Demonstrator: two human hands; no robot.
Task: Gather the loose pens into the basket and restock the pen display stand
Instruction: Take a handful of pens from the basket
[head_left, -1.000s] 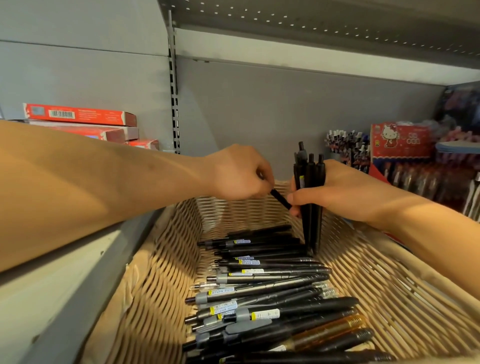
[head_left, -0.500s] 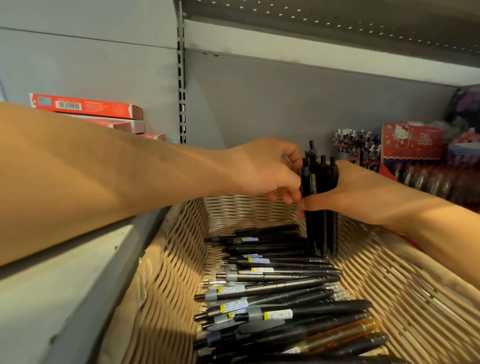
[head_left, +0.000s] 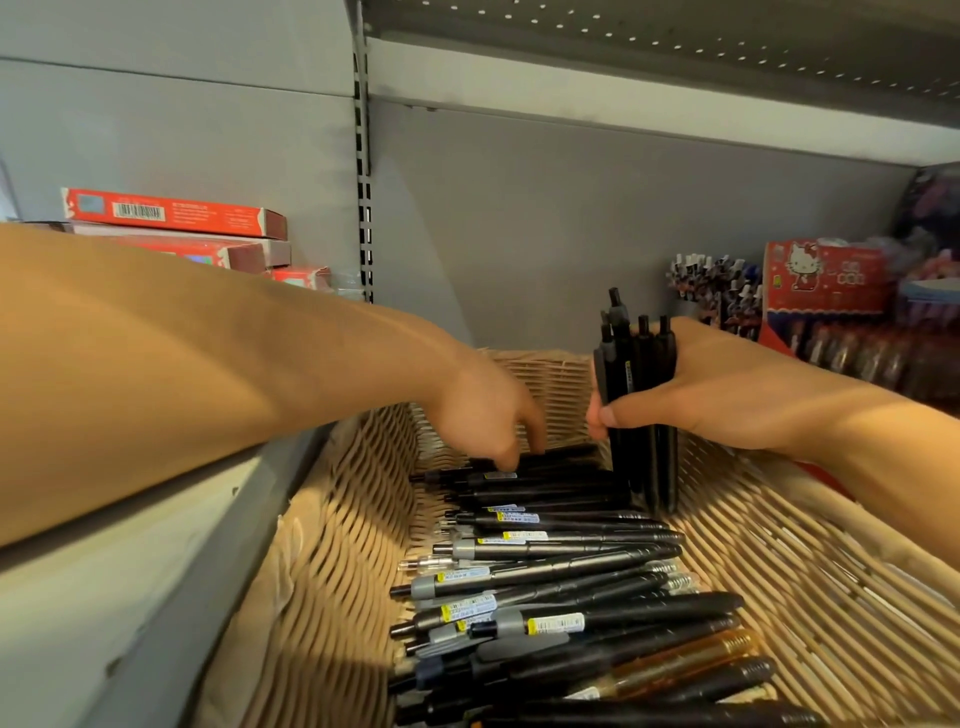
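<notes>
A wicker basket (head_left: 841, 597) holds a pile of black and grey pens (head_left: 550, 566) lying side by side, with an amber pen (head_left: 685, 662) near the front. My right hand (head_left: 727, 395) grips a bundle of several black pens (head_left: 641, 384) upright, their tips standing in the basket's far end. My left hand (head_left: 483, 415) reaches down into the far end with its fingertips on the farthest pens of the pile; it is blurred and lifts no pen.
The basket sits on a grey shelf under another shelf. Red boxes (head_left: 171, 213) are stacked at the back left. A pen display stand (head_left: 717, 291) and a red cartoon-cat box (head_left: 826, 275) stand at the back right.
My left hand has left the upright bundle, where it added a pen, and dropped to the pile below. My right hand keeps the bundle upright in about the same place.
</notes>
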